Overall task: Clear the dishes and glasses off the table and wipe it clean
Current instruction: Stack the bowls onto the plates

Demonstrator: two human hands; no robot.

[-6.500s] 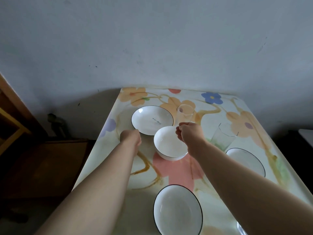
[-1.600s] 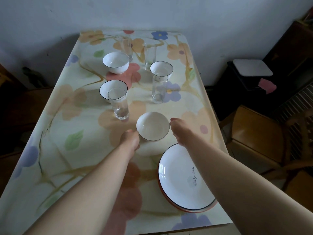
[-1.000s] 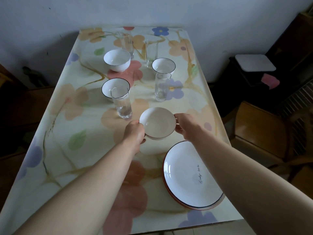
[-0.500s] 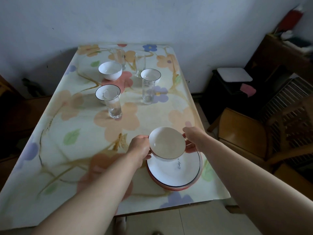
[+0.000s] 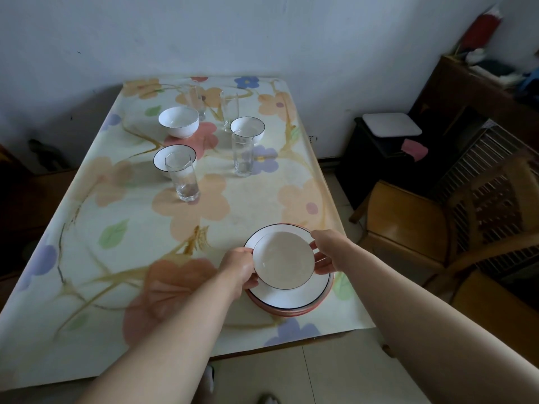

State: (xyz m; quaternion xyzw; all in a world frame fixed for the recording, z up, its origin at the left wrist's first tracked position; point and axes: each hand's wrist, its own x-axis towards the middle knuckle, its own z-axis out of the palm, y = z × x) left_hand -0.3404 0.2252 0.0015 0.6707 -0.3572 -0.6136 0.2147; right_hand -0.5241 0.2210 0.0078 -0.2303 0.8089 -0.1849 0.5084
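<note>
I hold a white bowl with a dark rim between both hands, over a stack of plates near the table's front right corner. My left hand grips its left side and my right hand grips its right side. Whether the bowl touches the top plate I cannot tell. Farther back on the flowered table stand three more white bowls and several tall clear glasses, the nearest two being a glass on the left and a glass on the right.
A wooden chair stands close to the table's right edge. Behind it is a dark low stand with a white pad and a pink cloth. A grey wall runs along the table's far end. Tiled floor shows below the front edge.
Both hands have brought the bowl toward me and rightward, from the bare table to above the plate stack. The view has pulled back.
</note>
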